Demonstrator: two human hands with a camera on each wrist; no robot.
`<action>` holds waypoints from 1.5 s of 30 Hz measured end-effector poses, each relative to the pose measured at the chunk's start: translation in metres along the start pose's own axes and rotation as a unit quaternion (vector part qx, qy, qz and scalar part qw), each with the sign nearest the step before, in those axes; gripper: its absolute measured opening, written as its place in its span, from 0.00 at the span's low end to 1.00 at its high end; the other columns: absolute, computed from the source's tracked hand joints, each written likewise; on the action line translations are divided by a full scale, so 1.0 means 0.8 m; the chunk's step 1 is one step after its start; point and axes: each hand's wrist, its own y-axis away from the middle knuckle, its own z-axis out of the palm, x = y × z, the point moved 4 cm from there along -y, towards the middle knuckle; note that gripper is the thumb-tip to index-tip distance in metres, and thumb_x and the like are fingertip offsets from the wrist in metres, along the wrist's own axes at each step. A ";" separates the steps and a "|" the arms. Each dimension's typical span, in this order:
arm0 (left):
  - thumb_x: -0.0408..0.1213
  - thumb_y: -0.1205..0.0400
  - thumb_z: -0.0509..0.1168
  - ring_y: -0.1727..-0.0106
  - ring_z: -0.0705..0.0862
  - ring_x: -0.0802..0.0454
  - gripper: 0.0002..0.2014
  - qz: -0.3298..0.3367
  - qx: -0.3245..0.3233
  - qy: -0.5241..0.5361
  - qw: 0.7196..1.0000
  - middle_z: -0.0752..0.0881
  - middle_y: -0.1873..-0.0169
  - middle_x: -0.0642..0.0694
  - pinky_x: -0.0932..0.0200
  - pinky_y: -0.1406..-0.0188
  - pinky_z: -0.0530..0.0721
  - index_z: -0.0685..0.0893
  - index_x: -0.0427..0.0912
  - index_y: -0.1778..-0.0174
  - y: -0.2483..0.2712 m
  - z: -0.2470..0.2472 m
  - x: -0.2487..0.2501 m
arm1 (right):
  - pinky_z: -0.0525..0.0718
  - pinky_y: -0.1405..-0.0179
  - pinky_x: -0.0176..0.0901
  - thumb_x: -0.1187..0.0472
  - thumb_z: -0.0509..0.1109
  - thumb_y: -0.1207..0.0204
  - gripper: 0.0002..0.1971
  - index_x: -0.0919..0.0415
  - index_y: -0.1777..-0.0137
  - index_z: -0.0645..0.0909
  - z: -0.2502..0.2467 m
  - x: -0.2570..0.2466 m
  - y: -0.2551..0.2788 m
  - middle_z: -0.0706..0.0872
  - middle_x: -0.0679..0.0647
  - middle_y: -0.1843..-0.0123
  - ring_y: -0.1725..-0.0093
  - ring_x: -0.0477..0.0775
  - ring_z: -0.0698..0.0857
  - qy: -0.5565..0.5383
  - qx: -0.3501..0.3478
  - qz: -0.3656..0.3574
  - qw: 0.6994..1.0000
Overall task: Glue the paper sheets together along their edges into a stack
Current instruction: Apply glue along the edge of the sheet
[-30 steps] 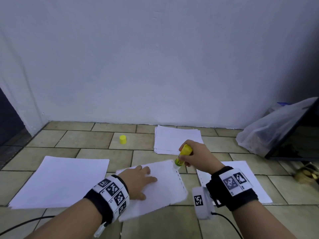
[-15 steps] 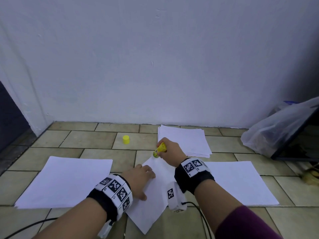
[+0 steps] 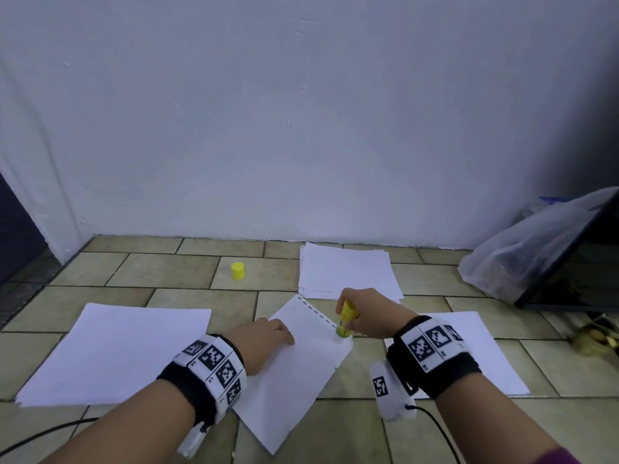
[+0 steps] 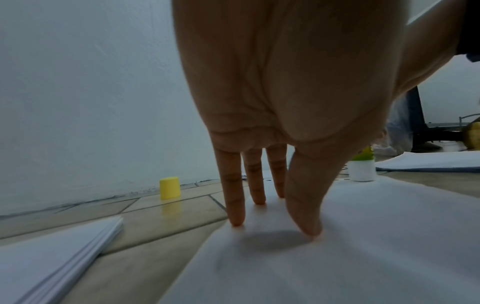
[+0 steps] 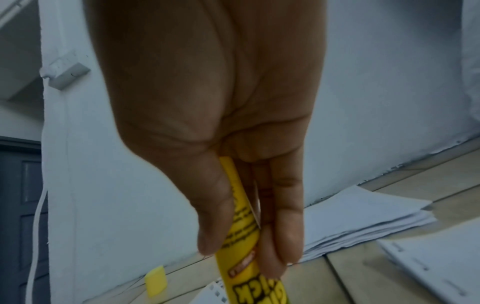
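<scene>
Vs the frame half a sec ago, the right hand (image 3: 363, 313) is sitting further right along the sheet (image 3: 301, 360), now at its right corner instead of up by the far tip; the glue stick (image 3: 345, 321) it's gripping is standing more upright, tip down on the perforated edge. The sheet itself is lying turned, its punched edge now running diagonally from the far corner down to the stick. The left hand (image 3: 264, 343) is staying put, fingers (image 4: 235, 197) straight and spread, pressing flat on the sheet's left part.

Hard to make out: the stick's tip is getting hidden by its own body in the head view, and the right wrist cam is cutting the stick off at the bottom, so contact w/ the paper can't be confirmed there. Label text is only partly readable. The right thumb and fingers are wrapping the yellow barrel (image 5: 241, 232) tight.

The sheet is looking white, unruled, w/ a row of small holes along one edge, lying on the tiled floor (image 3: 167, 272) directly under both hands. Beyond the right hand a paper pile (image 3: 348, 271) is sitting; left of the left hand another stack (image 3: 114, 349); right of the right wrist a further sheet (image 3: 482, 356). The yellow cap (image 3: 238, 270) is standing well beyond the left hand's fingertips
</scene>
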 end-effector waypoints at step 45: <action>0.21 0.18 0.55 0.23 0.65 0.49 0.31 -0.055 0.022 0.033 0.998 0.63 0.22 0.49 0.57 0.28 0.70 0.65 0.48 0.20 0.001 -0.008 -0.025 | 0.72 0.65 0.29 0.61 0.70 0.23 0.13 0.54 0.40 0.77 0.015 -0.008 0.009 0.81 0.54 0.42 0.51 0.49 0.77 0.006 -0.008 -0.044 0.999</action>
